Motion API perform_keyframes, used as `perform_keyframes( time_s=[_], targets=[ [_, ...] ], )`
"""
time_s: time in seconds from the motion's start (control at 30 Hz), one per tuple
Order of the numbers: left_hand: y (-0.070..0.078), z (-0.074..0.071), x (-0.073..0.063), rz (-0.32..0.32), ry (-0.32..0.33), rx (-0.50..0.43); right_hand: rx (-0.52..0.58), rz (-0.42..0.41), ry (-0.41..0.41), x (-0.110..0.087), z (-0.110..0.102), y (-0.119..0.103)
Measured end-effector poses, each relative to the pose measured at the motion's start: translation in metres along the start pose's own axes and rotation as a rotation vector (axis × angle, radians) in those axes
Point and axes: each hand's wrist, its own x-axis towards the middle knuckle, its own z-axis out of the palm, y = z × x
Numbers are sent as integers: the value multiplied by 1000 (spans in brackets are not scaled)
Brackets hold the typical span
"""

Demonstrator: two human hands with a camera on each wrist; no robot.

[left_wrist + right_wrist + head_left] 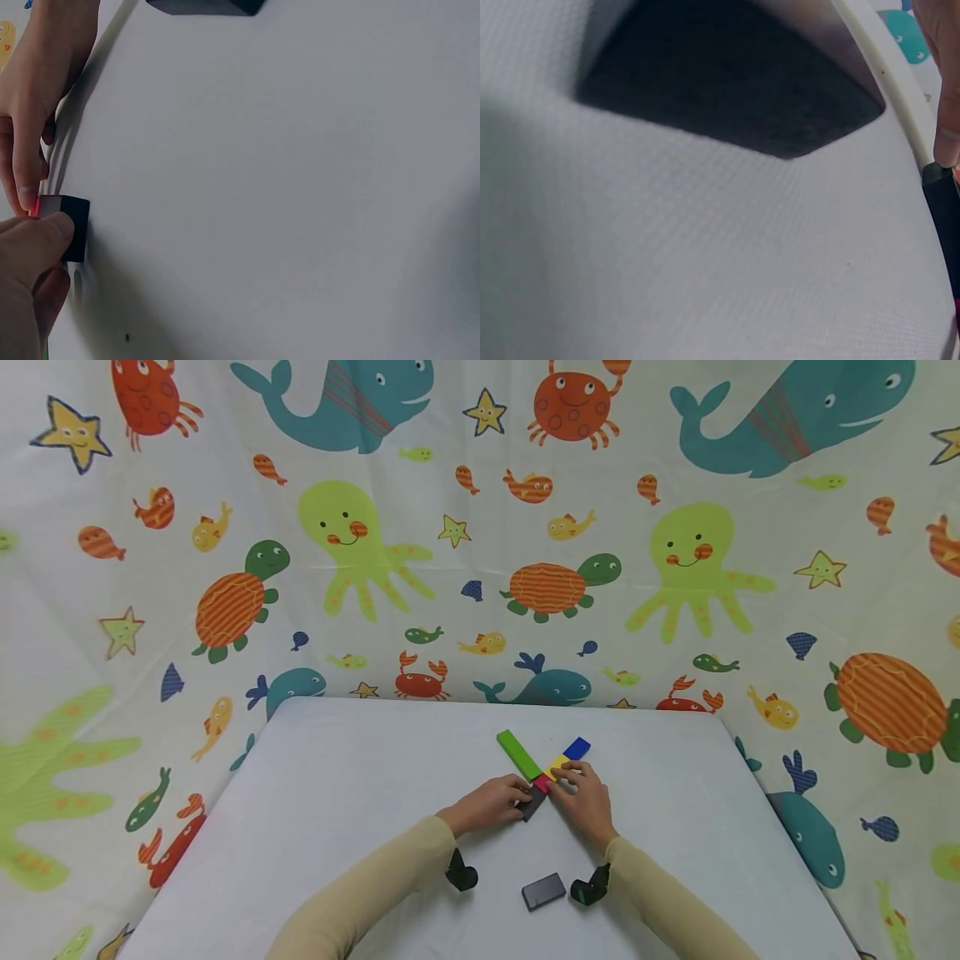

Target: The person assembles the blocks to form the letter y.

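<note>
On the white table, several toy blocks meet in a slanted row. My left hand (pixel 491 803) pinches a dark grey block (pixel 532 804) at the row's near end, with its thumb on the block in the left wrist view. This block stands against a small red block (pixel 541 782). My right hand (pixel 587 802) has its thumb at the red block's side and its index fingertip over the yellow block (pixel 557 766). Past the yellow one lies a blue block (pixel 577 748). A long green block (pixel 517 753) angles away to the left. The right hand's fingers partly hide the yellow block.
Between the forearms, nearer to me, lies another dark grey block (pixel 543 892), seen large and close in the right wrist view. Black wrist cameras (pixel 461 872) hang under both sleeves. A cloth with sea animals (pixel 547 589) surrounds the table's back and sides.
</note>
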Motion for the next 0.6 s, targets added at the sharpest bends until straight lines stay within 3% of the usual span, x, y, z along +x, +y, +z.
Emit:
perform_keyframes(
  time_s=[0.6],
  targets=[
    [0, 0, 0, -12, 2, 6, 3, 32, -21, 0, 0, -1]
  ],
)
